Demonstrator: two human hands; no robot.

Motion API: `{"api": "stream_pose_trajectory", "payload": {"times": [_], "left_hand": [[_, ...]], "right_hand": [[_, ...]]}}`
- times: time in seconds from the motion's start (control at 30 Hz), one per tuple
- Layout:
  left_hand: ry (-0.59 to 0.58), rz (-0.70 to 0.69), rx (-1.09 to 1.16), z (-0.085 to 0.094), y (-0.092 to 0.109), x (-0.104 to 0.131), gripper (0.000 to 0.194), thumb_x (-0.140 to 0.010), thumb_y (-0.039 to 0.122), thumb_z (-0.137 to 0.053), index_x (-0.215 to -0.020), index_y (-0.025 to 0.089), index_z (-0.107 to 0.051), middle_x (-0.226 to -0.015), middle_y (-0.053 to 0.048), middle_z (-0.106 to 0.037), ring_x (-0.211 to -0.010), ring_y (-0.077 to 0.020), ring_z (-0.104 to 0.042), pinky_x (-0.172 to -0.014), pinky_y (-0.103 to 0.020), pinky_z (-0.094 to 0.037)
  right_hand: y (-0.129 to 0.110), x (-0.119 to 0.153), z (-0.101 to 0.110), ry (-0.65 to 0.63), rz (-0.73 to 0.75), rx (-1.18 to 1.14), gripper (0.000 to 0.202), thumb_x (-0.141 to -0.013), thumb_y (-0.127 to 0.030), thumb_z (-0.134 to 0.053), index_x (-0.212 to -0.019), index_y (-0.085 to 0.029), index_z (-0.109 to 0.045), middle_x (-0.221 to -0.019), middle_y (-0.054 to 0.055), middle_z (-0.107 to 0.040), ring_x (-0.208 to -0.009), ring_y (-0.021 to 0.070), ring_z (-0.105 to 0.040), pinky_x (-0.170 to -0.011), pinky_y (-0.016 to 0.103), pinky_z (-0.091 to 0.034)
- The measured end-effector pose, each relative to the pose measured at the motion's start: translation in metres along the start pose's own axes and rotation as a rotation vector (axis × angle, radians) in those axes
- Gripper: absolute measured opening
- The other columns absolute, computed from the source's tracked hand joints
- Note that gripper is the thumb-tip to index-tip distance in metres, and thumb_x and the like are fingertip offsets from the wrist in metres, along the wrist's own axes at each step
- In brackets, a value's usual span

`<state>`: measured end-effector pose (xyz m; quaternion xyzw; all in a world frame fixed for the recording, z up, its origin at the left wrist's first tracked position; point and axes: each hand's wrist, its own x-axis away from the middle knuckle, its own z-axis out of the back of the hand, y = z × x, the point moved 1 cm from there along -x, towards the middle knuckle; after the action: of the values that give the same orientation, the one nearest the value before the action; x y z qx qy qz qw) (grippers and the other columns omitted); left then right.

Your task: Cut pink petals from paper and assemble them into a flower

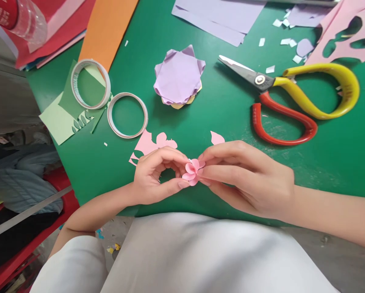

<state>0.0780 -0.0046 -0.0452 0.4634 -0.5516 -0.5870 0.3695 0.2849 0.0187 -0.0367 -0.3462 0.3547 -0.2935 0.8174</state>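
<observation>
A small pink paper flower [193, 171] is held between both hands near the table's front edge. My left hand [161, 175] pinches its left side with thumb and fingers. From the right, the fingertips of my right hand [246, 177] grip the same flower. Just behind my left hand lies a cut pink paper piece [146, 143], partly covered by it. A loose pink petal [217, 138] rests behind my right fingers. Farther back sits a folded purple paper shape [179, 75] with yellow paper under it.
Scissors [260, 79] with yellow and red handles lie open at the right. Two tape rolls [127, 115] and green paper [53, 118] are at the left. Coloured sheets, a bottle [30, 24] and paper scraps lie farther back.
</observation>
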Motion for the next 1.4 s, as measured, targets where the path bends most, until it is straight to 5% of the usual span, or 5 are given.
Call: {"api": "stream_pose_trajectory", "payload": {"times": [0.17, 0.33, 0.5, 1.23, 1.4], "left_hand": [[0.01, 0.04, -0.047, 0.0003, 0.0005, -0.0001, 0.022, -0.092, 0.033, -0.073, -0.107, 0.018, -0.067, -0.088, -0.003, -0.071, -0.07, -0.0099, -0.07, -0.067, -0.021, -0.06], [-0.004, 0.083, -0.039, 0.0018, 0.001, 0.0015, 0.026, -0.092, 0.035, -0.072, -0.112, 0.02, -0.065, -0.089, -0.002, -0.069, -0.072, -0.0098, -0.07, -0.068, -0.02, -0.059], [-0.043, 0.087, -0.006, 0.0027, 0.0005, 0.0019, 0.033, -0.093, 0.031, -0.071, -0.123, 0.021, -0.063, -0.092, -0.002, -0.068, -0.072, -0.0086, -0.068, -0.067, -0.018, -0.059], [-0.054, 0.079, 0.075, -0.0008, 0.001, -0.0014, 0.01, -0.093, 0.009, -0.065, -0.1, 0.016, -0.061, -0.091, -0.003, -0.07, -0.076, -0.0096, -0.071, -0.07, -0.02, -0.061], [-0.029, 0.09, 0.044, -0.0009, 0.001, -0.0008, 0.012, -0.091, 0.007, -0.065, -0.097, 0.016, -0.061, -0.089, -0.003, -0.07, -0.079, -0.0098, -0.07, -0.07, -0.019, -0.062]], "right_hand": [[0.0006, 0.0009, -0.0012, -0.023, 0.042, -0.022, 0.02, -0.092, -0.021, -0.07, -0.11, -0.018, -0.061, -0.109, 0.009, -0.065, -0.094, 0.0166, -0.069, -0.081, 0.028, -0.063], [-0.0016, 0.0006, -0.0027, 0.005, 0.056, 0.081, 0.021, -0.09, -0.008, -0.068, -0.106, -0.02, -0.06, -0.105, 0.008, -0.066, -0.092, 0.0145, -0.069, -0.077, 0.025, -0.063], [-0.002, -0.0008, -0.0012, 0.006, 0.075, 0.086, 0.018, -0.092, -0.006, -0.064, -0.105, -0.018, -0.06, -0.102, 0.008, -0.068, -0.089, 0.0134, -0.069, -0.072, 0.023, -0.062], [0.0017, -0.0042, 0.0011, -0.021, -0.007, -0.033, 0.014, -0.094, -0.009, -0.064, -0.1, -0.022, -0.064, -0.1, 0.004, -0.069, -0.082, 0.0118, -0.07, -0.07, 0.022, -0.06], [0.0053, -0.0059, 0.0025, -0.034, -0.022, -0.072, 0.012, -0.094, -0.011, -0.065, -0.101, -0.021, -0.064, -0.098, 0.005, -0.069, -0.084, 0.0116, -0.069, -0.08, 0.025, -0.061]]}}
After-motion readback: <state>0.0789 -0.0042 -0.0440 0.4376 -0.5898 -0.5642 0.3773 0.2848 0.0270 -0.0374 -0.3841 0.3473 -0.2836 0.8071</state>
